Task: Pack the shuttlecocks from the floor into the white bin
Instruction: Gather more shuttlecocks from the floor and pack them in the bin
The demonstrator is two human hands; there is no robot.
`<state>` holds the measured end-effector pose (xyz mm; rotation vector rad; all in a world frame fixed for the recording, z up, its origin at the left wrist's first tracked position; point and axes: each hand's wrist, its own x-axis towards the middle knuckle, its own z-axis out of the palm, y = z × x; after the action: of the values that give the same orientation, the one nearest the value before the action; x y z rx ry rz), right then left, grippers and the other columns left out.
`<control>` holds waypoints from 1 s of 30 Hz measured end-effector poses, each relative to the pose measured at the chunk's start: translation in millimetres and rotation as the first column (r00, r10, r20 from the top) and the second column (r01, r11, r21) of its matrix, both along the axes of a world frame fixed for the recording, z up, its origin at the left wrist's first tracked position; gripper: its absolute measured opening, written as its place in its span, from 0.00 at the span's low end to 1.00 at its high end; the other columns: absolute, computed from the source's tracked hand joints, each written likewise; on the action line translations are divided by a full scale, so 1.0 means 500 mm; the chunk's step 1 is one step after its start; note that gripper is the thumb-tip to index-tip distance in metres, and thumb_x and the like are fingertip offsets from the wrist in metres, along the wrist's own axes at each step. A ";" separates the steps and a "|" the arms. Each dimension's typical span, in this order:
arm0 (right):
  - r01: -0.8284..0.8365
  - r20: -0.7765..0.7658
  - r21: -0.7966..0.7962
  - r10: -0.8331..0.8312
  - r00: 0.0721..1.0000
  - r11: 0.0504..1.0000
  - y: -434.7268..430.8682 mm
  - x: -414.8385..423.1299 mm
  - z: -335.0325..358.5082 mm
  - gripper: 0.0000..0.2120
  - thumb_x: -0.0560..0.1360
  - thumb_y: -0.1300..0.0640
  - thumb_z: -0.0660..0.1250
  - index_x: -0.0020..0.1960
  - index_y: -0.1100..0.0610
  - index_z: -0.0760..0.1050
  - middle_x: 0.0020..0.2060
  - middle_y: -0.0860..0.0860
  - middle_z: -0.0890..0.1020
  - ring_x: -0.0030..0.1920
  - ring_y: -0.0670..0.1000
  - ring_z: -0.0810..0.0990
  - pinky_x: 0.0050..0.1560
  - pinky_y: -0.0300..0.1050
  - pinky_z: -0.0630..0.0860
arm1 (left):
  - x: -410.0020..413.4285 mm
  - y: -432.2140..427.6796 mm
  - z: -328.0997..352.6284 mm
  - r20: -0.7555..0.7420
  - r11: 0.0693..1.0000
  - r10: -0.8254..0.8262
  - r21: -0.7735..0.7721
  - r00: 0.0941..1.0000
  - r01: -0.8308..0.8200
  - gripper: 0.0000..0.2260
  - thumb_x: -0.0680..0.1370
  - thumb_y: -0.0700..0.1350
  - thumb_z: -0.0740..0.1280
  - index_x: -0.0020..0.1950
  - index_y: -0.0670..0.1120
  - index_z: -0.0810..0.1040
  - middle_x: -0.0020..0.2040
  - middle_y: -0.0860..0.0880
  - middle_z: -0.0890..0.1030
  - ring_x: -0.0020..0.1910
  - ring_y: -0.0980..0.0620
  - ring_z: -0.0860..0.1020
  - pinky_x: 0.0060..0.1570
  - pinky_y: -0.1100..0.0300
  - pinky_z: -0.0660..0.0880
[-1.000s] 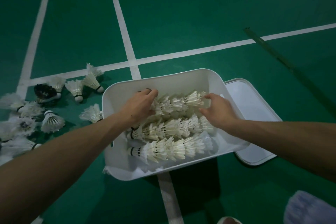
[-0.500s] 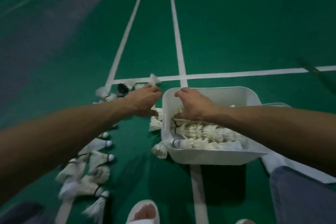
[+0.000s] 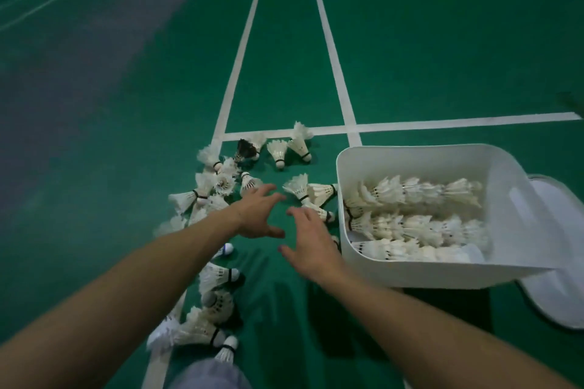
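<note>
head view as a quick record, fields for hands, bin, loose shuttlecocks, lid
left hand: open, fingers spread, holding nothing
right hand: open, holding nothing, left of bin
white bin: on floor, three rows of packed shuttlecocks inside
loose shuttlecocks: scattered on floor left of bin
lid: lying flat at bin's right

I saw my left grip (image 3: 257, 215) and right grip (image 3: 311, 243) spread open at frame centre over the green floor (image 3: 442, 41), holding nothing. Loose shuttlecocks (image 3: 279, 150) lay scattered to their left. The white bin (image 3: 410, 275) at right held three stacked rows (image 3: 410, 227).
</note>
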<state>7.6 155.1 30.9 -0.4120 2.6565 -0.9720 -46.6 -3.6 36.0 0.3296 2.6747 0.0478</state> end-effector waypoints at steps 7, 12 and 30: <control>0.217 0.017 0.088 -0.220 0.975 0.972 -0.004 -0.016 -0.143 0.34 0.73 0.51 0.71 0.74 0.49 0.58 0.73 0.48 0.58 0.73 0.54 0.58 0.72 0.51 0.61 | -0.116 -0.010 -0.120 -0.050 0.988 -0.142 0.047 0.989 0.144 0.43 0.69 0.63 0.71 0.77 0.54 0.53 0.78 0.51 0.47 0.75 0.40 0.50 0.72 0.45 0.54; 0.325 0.036 0.175 -0.336 0.941 0.929 0.002 -0.028 -0.192 0.33 0.76 0.52 0.68 0.75 0.49 0.55 0.76 0.49 0.54 0.76 0.53 0.52 0.75 0.50 0.56 | -0.201 0.033 -0.174 -0.093 0.969 -0.211 0.113 0.973 0.220 0.46 0.65 0.67 0.72 0.76 0.59 0.53 0.78 0.53 0.44 0.76 0.39 0.43 0.73 0.38 0.50; 0.290 -0.006 0.208 -0.295 0.955 0.934 0.006 -0.023 -0.202 0.33 0.74 0.63 0.64 0.76 0.54 0.57 0.74 0.52 0.60 0.73 0.54 0.57 0.74 0.46 0.56 | -0.232 0.056 -0.217 -0.002 0.961 -0.243 0.131 0.970 0.242 0.35 0.65 0.63 0.73 0.69 0.63 0.63 0.72 0.46 0.60 0.70 0.39 0.53 0.70 0.40 0.55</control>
<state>-3.7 157.9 -70.3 0.0451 2.8107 -0.7565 -162.6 24.6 -72.7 0.6939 2.6024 0.1500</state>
